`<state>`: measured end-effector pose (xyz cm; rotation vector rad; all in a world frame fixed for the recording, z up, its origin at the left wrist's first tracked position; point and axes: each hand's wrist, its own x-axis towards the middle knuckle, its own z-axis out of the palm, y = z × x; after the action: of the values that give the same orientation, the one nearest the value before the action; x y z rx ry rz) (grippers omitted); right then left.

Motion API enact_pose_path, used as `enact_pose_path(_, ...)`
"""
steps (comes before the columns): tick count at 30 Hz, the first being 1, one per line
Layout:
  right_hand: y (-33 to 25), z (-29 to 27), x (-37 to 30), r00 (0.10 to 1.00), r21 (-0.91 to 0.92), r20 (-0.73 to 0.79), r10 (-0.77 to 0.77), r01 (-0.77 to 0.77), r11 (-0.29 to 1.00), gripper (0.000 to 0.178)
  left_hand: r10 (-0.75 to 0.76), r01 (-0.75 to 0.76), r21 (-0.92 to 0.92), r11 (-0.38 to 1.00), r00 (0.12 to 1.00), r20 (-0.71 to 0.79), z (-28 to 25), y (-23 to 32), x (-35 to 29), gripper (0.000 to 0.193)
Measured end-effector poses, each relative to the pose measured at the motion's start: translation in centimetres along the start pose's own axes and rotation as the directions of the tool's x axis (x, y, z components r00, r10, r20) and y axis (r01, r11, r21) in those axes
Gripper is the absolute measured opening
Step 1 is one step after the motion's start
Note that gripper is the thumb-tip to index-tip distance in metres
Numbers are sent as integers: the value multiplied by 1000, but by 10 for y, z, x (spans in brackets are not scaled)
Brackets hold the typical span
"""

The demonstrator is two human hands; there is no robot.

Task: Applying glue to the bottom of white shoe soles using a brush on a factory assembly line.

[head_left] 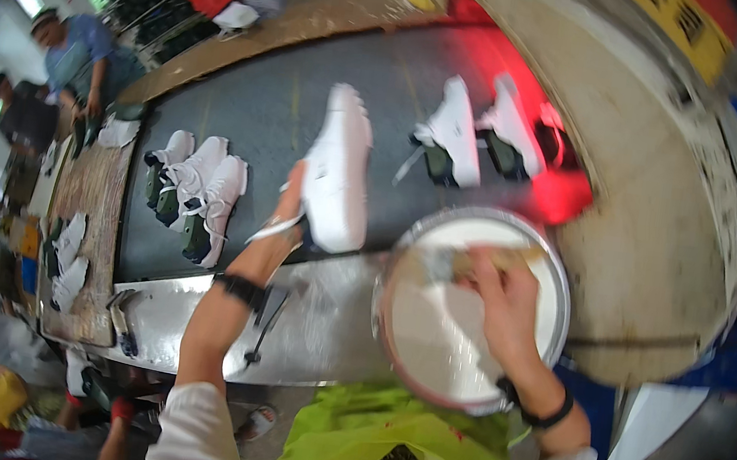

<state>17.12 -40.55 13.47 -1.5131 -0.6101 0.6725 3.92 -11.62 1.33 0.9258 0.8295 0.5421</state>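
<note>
My left hand [286, 205] is closed around a white sneaker [338, 175], held up over the near edge of the dark conveyor belt [278, 102]. A loose white lace hangs by the wrist, and the fingertips are hidden behind the shoe. In my right hand [506, 302] is a brush [444, 264], gripped by its handle. The brush is over a round metal-rimmed bucket [561, 321] of milky white liquid [442, 342]. I cannot tell whether its bristles touch the liquid.
Several white and dark green sneakers [223, 202] stand on the belt's left. More sneakers [455, 134] lie near the red-lit machine opening [570, 187] at right. A steel ledge [320, 317] runs in front of me. Co-workers [98, 55] work along the far side.
</note>
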Motion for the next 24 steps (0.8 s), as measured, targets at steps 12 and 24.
enact_pose_path(12,13,-5,6,990,26,-37,139,-138,990,22,61,317,701,639,887,-457,37,-23,152,79)
enact_pose_path(24,22,-39,-9,998,28,4,70,-70,997,29,217,507,811,291,791,-572,-197,35,-35,98)
